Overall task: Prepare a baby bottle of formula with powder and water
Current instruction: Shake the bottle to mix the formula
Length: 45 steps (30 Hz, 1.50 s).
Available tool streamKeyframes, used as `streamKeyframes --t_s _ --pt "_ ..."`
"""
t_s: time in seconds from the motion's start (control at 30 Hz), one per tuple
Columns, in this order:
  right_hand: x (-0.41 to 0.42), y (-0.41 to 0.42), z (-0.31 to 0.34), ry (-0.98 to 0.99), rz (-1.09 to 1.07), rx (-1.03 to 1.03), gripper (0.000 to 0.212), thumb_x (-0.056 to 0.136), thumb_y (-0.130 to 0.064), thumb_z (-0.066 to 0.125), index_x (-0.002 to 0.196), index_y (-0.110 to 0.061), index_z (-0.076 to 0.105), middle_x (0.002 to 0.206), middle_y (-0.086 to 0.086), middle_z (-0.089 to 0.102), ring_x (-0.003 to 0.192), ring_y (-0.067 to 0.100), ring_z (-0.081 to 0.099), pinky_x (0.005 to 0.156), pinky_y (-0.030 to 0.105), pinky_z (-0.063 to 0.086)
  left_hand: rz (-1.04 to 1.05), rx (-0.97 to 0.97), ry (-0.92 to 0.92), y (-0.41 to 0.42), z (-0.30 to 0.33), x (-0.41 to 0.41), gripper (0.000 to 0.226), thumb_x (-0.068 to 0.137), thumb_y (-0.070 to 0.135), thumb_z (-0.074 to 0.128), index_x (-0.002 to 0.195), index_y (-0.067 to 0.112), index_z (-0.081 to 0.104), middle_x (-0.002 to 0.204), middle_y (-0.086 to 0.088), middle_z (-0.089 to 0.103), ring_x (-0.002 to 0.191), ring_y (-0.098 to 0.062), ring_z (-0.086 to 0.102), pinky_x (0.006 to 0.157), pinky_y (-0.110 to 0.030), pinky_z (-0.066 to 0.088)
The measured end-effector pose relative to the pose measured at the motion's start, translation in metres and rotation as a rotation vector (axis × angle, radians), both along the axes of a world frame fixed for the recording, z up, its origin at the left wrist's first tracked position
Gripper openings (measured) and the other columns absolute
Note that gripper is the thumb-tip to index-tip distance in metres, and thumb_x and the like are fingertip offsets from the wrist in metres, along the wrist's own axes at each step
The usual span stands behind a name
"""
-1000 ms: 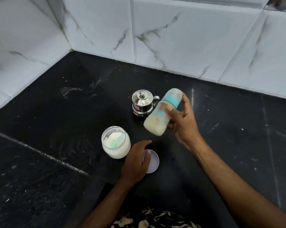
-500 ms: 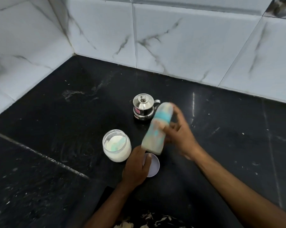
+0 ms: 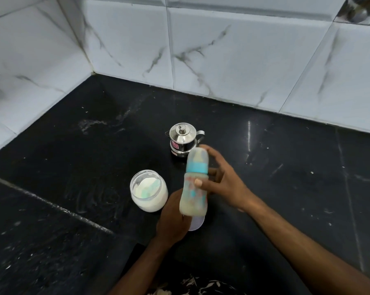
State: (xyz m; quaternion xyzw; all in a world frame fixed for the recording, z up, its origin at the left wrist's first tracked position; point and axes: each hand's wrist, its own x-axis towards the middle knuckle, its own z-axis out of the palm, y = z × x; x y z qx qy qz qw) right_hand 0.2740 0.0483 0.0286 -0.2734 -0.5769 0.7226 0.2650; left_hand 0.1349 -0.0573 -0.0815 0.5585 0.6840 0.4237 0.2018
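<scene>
Gripping the translucent plastic baby bottle with teal collar and clear cap (image 3: 194, 191), right hand (image 3: 224, 184) wraps thumb + fingers round its waist, bottle near upright above the black stone counter (image 3: 286, 188), mid-counter, well off the back wall. Contents look milky; capped + lifted, so prob. the shaking/mixing step, powder and water already in. Left hand (image 3: 172, 220) lies on the pale lilac round lid (image 3: 195, 224) just beside the open glass jar of white powder (image 3: 149, 190); can't tell if it grips the lid, likely readying to reclose. Small steel lidded kettle (image 3: 183, 141) sits behind, toward the wall.
</scene>
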Motion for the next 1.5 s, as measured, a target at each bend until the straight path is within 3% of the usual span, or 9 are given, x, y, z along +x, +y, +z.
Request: streamKeyframes --t_s 0.17,0.33,0.53,0.73,0.87,0.97,1.13,1.33,1.5 --pt "0.002 0.022 0.007 0.212 -0.398 -0.166 0.072 0.077 -0.026 0.080 0.135 -0.033 0.039 0.103 0.005 0.073 0.095 0.027 0.071 0.068 0.042 0.059 -0.033 0.023 0.072 0.000 -0.001 -0.001 0.031 0.094 0.028 0.046 0.123 0.022 0.057 0.122 0.008 0.058 0.114 0.001 0.050 0.101 -0.013 0.034" --pt "0.005 -0.001 -0.001 -0.021 -0.005 0.024 0.081 0.079 -0.004 0.076 0.142 -0.031 0.032 0.113 0.011 0.069 0.100 0.026 0.070 0.073 0.034 0.058 -0.041 0.096 0.068 0.000 -0.004 -0.002 0.032 0.088 0.037 0.055 0.119 0.041 0.050 0.114 0.003 0.061 0.104 -0.011 0.059 0.093 -0.017 0.043" --pt "0.001 0.026 0.013 0.211 -0.400 -0.166 0.085 0.068 -0.035 0.084 0.139 -0.031 0.037 0.105 0.006 0.073 0.096 0.027 0.071 0.069 0.045 0.060 -0.049 0.038 0.077 0.002 -0.007 -0.001 0.033 0.094 0.028 0.046 0.123 0.018 0.058 0.122 0.009 0.058 0.114 -0.003 0.052 0.101 -0.010 0.031" --pt "0.001 -0.007 -0.002 -0.017 0.038 0.011 0.082 0.079 0.001 0.075 0.142 -0.030 0.033 0.107 0.008 0.072 0.097 0.025 0.071 0.072 0.034 0.058 -0.060 0.141 0.155 0.003 -0.017 -0.004 0.028 0.088 0.053 0.057 0.114 0.045 0.056 0.114 0.007 0.064 0.106 -0.018 0.062 0.094 -0.030 0.048" --pt "0.000 0.014 0.010 0.093 -0.240 -0.039 0.072 0.082 -0.008 0.072 0.139 -0.032 0.036 0.109 0.011 0.071 0.098 0.030 0.070 0.072 0.044 0.059 -0.036 0.040 0.096 0.001 -0.012 -0.005 0.032 0.093 0.032 0.046 0.121 0.021 0.057 0.118 -0.002 0.061 0.110 -0.016 0.056 0.099 -0.013 0.034" --pt "0.000 0.025 0.012 0.207 -0.405 -0.113 0.072 0.084 -0.021 0.073 0.143 -0.028 0.032 0.106 0.004 0.072 0.098 0.028 0.070 0.072 0.048 0.058 -0.039 0.040 0.091 0.002 -0.007 -0.001 0.032 0.094 0.028 0.045 0.124 0.023 0.057 0.123 0.006 0.059 0.114 -0.005 0.053 0.101 -0.012 0.032" --pt "0.001 -0.005 -0.002 -0.032 0.027 0.040 0.089 0.076 -0.006 0.080 0.146 -0.027 0.029 0.116 0.011 0.068 0.103 0.028 0.069 0.078 0.039 0.059 -0.054 0.041 0.065 0.000 -0.015 -0.004 0.031 0.087 0.027 0.067 0.113 0.040 0.053 0.113 0.004 0.062 0.107 -0.013 0.058 0.097 -0.033 0.046" --pt "-0.002 0.018 0.012 0.168 -0.393 -0.102 0.077 0.079 -0.019 0.076 0.143 -0.029 0.033 0.112 0.011 0.070 0.101 0.029 0.070 0.069 0.044 0.059 -0.058 0.039 0.093 0.002 -0.005 -0.001 0.031 0.094 0.027 0.046 0.122 0.019 0.057 0.121 0.004 0.060 0.113 -0.007 0.053 0.100 -0.009 0.030" --pt "0.000 -0.003 0.003 -0.016 -0.039 -0.020 0.079 0.079 -0.003 0.074 0.138 -0.037 0.033 0.110 0.010 0.070 0.096 0.024 0.071 0.069 0.033 0.058 -0.007 0.059 0.046 0.001 -0.018 -0.004 0.030 0.087 0.031 0.057 0.117 0.033 0.058 0.116 -0.004 0.063 0.107 -0.017 0.059 0.100 -0.026 0.043"
